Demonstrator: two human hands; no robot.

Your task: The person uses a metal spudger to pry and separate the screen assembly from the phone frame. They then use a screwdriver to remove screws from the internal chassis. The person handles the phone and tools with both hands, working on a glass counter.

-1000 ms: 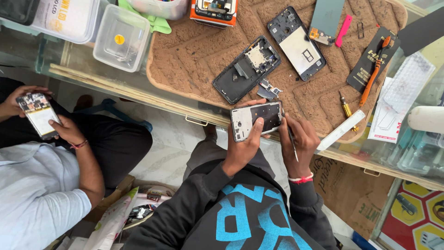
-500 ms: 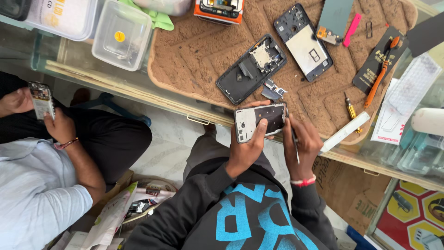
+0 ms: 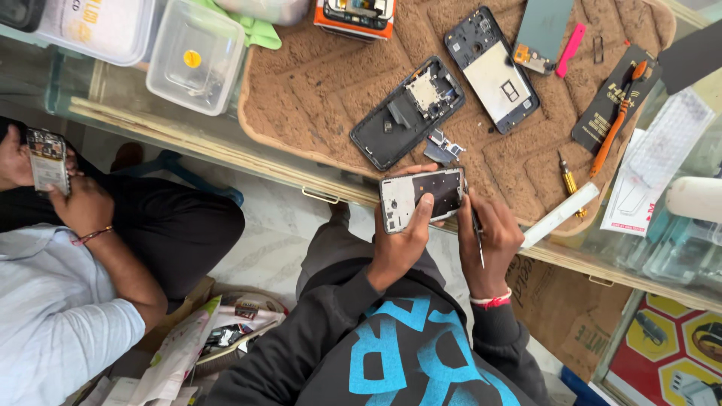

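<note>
The left hand point(image 3: 398, 252) has tipped the phone frame point(image 3: 421, 198) up a bit and grips it by the surface edge. The right hand point(image 3: 492, 244), at 3 o'clock, pinches a thin tool point(image 3: 478, 239), ready to poke.

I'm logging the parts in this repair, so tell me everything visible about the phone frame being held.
The flat rectangular phone frame with a silver-white rim looks like metal or plastic, pale on its left part and dark on its right. It lies lengthwise, slightly tilted, at the near edge of the brown woven mat. The left hand grips it from below, thumb on its face. The right hand holds a thin metal tool at its right end.
</note>
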